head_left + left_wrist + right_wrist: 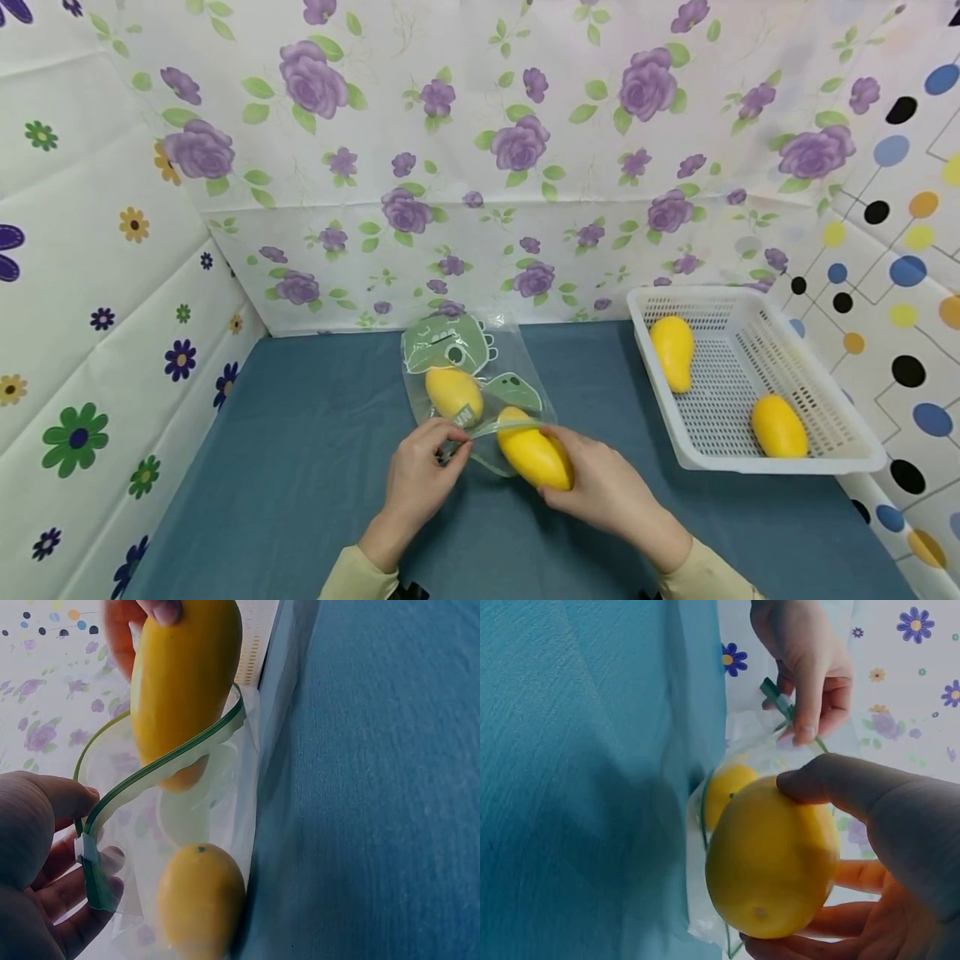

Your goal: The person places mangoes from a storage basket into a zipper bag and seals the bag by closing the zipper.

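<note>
A clear zip bag (531, 350) with green cartoon prints lies on the blue cloth, its green-edged mouth spread toward me. My left hand (426, 467) pinches the mouth's left corner, beside the white slider seen in the left wrist view. In my right hand (600, 479) is a yellow mango (536, 458), gripped between thumb and fingers at its near end. The mango's far end sits inside the mouth, past the green rim, as the left wrist view (184, 675) shows. Another mango (452, 393) rests deeper inside the bag.
A white perforated basket (720, 462) stands at the right of the blue cloth (300, 467). It holds one mango (672, 353) near its left wall and a second mango (780, 427) near its front. Patterned sheets rise at the back and both sides.
</note>
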### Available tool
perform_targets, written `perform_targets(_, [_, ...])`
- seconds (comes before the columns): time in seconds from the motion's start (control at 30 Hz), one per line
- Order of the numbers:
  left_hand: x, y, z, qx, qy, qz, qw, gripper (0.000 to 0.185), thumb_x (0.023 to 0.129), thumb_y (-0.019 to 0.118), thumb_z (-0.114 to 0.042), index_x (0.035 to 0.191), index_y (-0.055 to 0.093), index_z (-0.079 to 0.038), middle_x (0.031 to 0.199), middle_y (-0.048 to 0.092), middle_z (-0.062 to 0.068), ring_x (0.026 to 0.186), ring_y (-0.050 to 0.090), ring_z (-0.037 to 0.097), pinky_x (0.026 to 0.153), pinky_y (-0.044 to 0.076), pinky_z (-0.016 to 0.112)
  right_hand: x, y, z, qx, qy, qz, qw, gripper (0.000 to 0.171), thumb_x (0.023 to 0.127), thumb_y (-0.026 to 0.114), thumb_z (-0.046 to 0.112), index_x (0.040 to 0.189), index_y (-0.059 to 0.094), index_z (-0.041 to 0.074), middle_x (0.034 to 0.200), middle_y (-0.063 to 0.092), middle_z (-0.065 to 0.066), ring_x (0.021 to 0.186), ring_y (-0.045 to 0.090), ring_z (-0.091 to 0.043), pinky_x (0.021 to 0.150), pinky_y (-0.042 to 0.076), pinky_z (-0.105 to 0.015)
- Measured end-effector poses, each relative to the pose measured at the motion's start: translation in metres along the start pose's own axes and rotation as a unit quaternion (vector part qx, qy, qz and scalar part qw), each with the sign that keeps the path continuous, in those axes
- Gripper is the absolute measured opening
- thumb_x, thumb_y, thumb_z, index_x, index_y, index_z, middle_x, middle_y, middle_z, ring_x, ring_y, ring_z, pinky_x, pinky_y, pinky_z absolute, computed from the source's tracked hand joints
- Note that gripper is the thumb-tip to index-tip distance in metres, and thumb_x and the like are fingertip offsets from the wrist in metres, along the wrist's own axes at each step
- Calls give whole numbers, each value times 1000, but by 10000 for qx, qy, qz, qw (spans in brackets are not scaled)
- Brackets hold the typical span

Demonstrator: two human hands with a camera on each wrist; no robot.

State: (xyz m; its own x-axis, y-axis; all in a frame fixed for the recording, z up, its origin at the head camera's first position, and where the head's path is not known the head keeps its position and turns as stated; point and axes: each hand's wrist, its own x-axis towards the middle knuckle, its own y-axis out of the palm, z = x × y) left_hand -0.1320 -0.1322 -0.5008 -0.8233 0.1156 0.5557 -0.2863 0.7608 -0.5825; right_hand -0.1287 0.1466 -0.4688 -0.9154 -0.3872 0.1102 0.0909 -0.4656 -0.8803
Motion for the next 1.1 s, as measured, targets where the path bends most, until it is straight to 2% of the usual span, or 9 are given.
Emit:
perform_targets(0.17, [-1,3,-2,67,10,-63,10000,12,92,88,-15,95,79,-23,105,71,-11,75,64,7,63,54,24,1,7,5,2,107,-252,9996,76,80,94,32,146,63,12,127,73,-3,87,62,-12,78,55,-38])
perform_targets(0.3, [-2,4,-4,54,93,-48,9999,15,91,88,-13,94,78,-24,106,72,-10,74,63,6,63,54,24,-5,12,14,83,225,-119,9996,75,80,94,33,144,63,9,119,75,-5,80,62,-11,71,55,-38])
perform_targets(0.4, [-3,5,-4,17,141,-47,9999,10,93,87,-16,95,79,-22,105,72,-9,73,62,6,62,53,24,-7,17,19,81,246,-39,9997,75,81,93,34,144,63,8,118,75,-7,79,63,-12,70,55,-38])
perform_targets(0.53, [-3,5,-4,34,156,-60,9999,9,93,87,-18,95,79,-22,104,71,-11,72,61,4,62,53,23,-3,23,19,5,194,-236,9995,73,83,92,35,145,63,7,121,74,-8,82,65,-15,71,55,-38])
perform_targets(0.63, [-2,6,-5,41,134,-43,9999,13,91,89,-15,95,79,-23,104,71,-12,71,60,3,62,53,22,3,29,19,-69,133,-376,9992,70,85,90,34,143,64,7,116,73,-8,80,63,-15,69,54,-38])
perform_targets(0.73, [-2,7,-7,9,81,8,10000,13,91,88,-16,95,79,-24,103,70,-13,70,59,4,62,53,22,10,35,19,-143,112,-405,9990,63,87,88,33,138,65,5,106,71,-7,74,59,-14,65,52,-36])
perform_targets(0.93, [-1,9,-10,-25,71,111,9999,12,91,88,-15,95,79,-23,101,69,-15,69,60,6,62,52,20,20,43,20,-235,234,-395,9987,42,89,87,29,118,69,4,89,65,-5,68,55,-15,61,49,-37])
perform_targets(1.1, [-1,8,-12,-6,61,80,9999,12,91,88,-14,93,79,-22,102,69,-14,70,62,6,62,52,20,27,45,19,-377,243,-394,9982,36,90,88,30,110,70,5,86,65,-6,69,56,-18,61,50,-39])
